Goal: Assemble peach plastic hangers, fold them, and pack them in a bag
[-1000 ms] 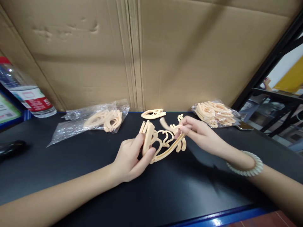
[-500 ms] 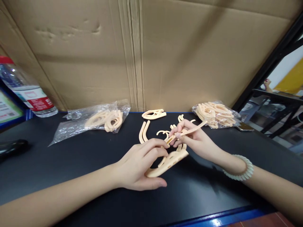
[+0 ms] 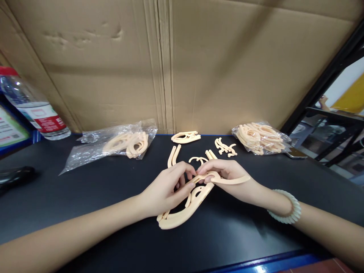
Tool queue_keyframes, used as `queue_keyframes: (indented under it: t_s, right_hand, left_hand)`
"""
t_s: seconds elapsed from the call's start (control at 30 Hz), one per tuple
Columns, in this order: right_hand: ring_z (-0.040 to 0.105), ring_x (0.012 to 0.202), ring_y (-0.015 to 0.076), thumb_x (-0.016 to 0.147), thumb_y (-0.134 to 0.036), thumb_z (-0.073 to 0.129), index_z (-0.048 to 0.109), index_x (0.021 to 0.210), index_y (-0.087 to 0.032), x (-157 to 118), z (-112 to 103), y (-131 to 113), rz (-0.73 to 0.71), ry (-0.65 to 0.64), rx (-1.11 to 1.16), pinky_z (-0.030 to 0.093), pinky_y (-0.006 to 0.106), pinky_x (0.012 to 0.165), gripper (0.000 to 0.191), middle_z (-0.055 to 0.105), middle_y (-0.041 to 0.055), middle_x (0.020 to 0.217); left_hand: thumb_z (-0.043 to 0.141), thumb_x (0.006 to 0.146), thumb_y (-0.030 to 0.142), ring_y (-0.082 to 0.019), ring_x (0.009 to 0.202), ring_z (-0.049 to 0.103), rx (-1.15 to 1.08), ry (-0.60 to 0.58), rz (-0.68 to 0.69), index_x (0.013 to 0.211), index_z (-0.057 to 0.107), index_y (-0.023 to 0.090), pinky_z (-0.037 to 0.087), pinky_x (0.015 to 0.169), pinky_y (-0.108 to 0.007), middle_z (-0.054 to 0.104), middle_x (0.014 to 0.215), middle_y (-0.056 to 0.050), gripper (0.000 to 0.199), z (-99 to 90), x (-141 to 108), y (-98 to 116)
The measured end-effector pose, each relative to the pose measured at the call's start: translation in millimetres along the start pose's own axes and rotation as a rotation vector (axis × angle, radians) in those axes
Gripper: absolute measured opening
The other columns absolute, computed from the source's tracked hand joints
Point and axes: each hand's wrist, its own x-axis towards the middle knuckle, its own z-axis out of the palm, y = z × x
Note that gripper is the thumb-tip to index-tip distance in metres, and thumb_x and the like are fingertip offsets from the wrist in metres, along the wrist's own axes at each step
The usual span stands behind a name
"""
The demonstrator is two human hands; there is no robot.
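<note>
My left hand (image 3: 166, 189) and my right hand (image 3: 231, 170) are both closed on one slim beige plastic hanger part (image 3: 234, 181). Left thumb and fingers pinch its narrow end, while the right fingers grip its middle and its curved arm sticks out to the right. Below them a beige folding hanger (image 3: 183, 219) lies on the table, partly covered by my left hand. Just beyond my fingers are two curved arms (image 3: 174, 154), small hooks (image 3: 197, 159) and a pair of straight ends (image 3: 210, 154), partly hidden by my right hand.
Toward the back of the black table (image 3: 113, 242) lie a folded hanger (image 3: 186, 137), small hook pieces (image 3: 225, 148), and plastic bags of beige parts at left (image 3: 125, 144) and right (image 3: 260, 138). A water bottle (image 3: 36, 110) stands far left; cardboard (image 3: 227, 68) rises behind.
My left hand has let the folding hanger down onto the table and now pinches the part held by my right hand. The right hand has lowered and turned that part.
</note>
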Motion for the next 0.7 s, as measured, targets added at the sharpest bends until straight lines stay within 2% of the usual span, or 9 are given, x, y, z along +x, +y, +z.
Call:
queue_keyframes:
  t_s: [0.1, 0.23, 0.37, 0.53, 0.7]
  right_hand:
    - [0.066, 0.086, 0.0173, 0.091, -0.02, 0.058, 0.068, 0.099, -0.019, -1.8, 0.8, 0.9, -0.162, -0.013, -0.16, 0.053, 0.031, 0.075, 0.012, 0.071, 0.0057, 0.095]
    - [0.066, 0.089, 0.0169, 0.093, -0.019, 0.057, 0.068, 0.102, -0.02, -4.1, 2.3, 4.3, -0.329, -0.002, -0.215, 0.054, 0.032, 0.078, 0.014, 0.071, 0.0065, 0.098]
    - [0.065, 0.093, 0.0174, 0.092, -0.02, 0.059, 0.068, 0.106, -0.02, -5.9, 2.4, 7.0, -0.364, 0.01, -0.249, 0.054, 0.031, 0.081, 0.016, 0.07, 0.008, 0.102]
    - [0.065, 0.084, 0.0153, 0.094, -0.018, 0.056, 0.07, 0.099, -0.019, -5.8, 1.7, 5.9, -0.388, 0.036, -0.29, 0.055, 0.028, 0.072, 0.015, 0.069, 0.0069, 0.093]
    - [0.064, 0.083, 0.0159, 0.096, -0.017, 0.052, 0.07, 0.097, -0.02, -6.3, 2.5, 4.0, -0.446, 0.057, -0.376, 0.055, 0.03, 0.073, 0.018, 0.069, 0.0063, 0.092]
  left_hand:
    - [0.052, 0.093, 0.027, -0.009, 0.054, 0.048, -0.03, -0.043, -0.055, 0.098, 0.055, 0.018, 0.038, 0.049, -0.02, 0.054, 0.067, 0.005, 0.011, -0.6, 1.9, 1.3]
    - [0.055, 0.09, 0.027, -0.008, 0.053, 0.046, -0.088, -0.067, -0.103, 0.098, 0.058, 0.015, 0.037, 0.049, -0.019, 0.054, 0.066, 0.005, 0.015, -0.2, 4.1, 0.2]
    - [0.056, 0.09, 0.03, -0.008, 0.053, 0.046, -0.109, -0.089, -0.12, 0.097, 0.063, 0.015, 0.037, 0.049, -0.019, 0.053, 0.063, 0.005, 0.018, -1.5, 5.6, -1.2]
    - [0.048, 0.095, 0.03, -0.009, 0.056, 0.047, -0.123, -0.179, -0.086, 0.1, 0.064, 0.015, 0.037, 0.051, -0.02, 0.056, 0.067, 0.003, 0.022, -4.7, 5.9, 0.5]
    - [0.042, 0.098, 0.029, -0.009, 0.053, 0.039, -0.086, -0.206, -0.071, 0.091, 0.061, 0.016, 0.034, 0.05, -0.02, 0.048, 0.061, 0.006, 0.024, -6.4, 5.8, 4.5]
